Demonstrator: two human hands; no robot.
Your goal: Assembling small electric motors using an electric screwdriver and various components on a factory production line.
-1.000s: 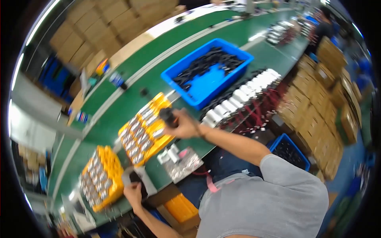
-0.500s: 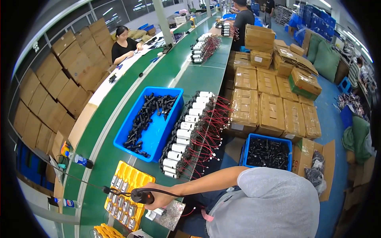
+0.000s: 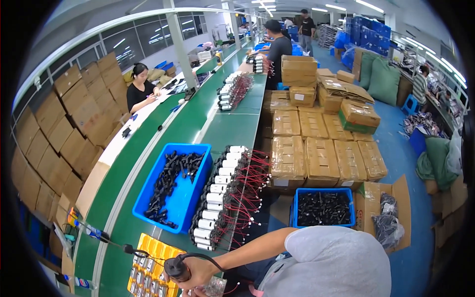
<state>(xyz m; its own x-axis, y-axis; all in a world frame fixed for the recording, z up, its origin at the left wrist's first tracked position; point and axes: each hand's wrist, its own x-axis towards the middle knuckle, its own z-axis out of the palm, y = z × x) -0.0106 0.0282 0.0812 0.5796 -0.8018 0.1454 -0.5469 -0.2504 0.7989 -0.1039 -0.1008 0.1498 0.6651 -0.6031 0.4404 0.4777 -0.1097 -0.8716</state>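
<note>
My right hand (image 3: 200,272) is closed around a dark electric screwdriver (image 3: 176,270), which hangs from a cable and has a black cord looping over my wrist. It is above the near end of a yellow tray (image 3: 157,247) that holds rows of silver cylindrical motors (image 3: 143,279). At the lower edge, fingers that seem to be my left hand (image 3: 197,292) show beneath the screwdriver, mostly cut off; what they hold is hidden. A shiny silver sheet (image 3: 216,286) lies beside my right hand. The screwdriver's tip is out of sight.
A blue bin (image 3: 195,198) of black parts stands on the green belt (image 3: 121,198). Beside it is a row of white cylindrical units (image 3: 215,198) with red wires over the edge. Another blue bin (image 3: 324,190), cartons (image 3: 321,158) and co-workers are around.
The whole view has tilted up, so the scene sits lower. My right hand and the screwdriver are nearer the bottom edge, and other fingers now show below them.
</note>
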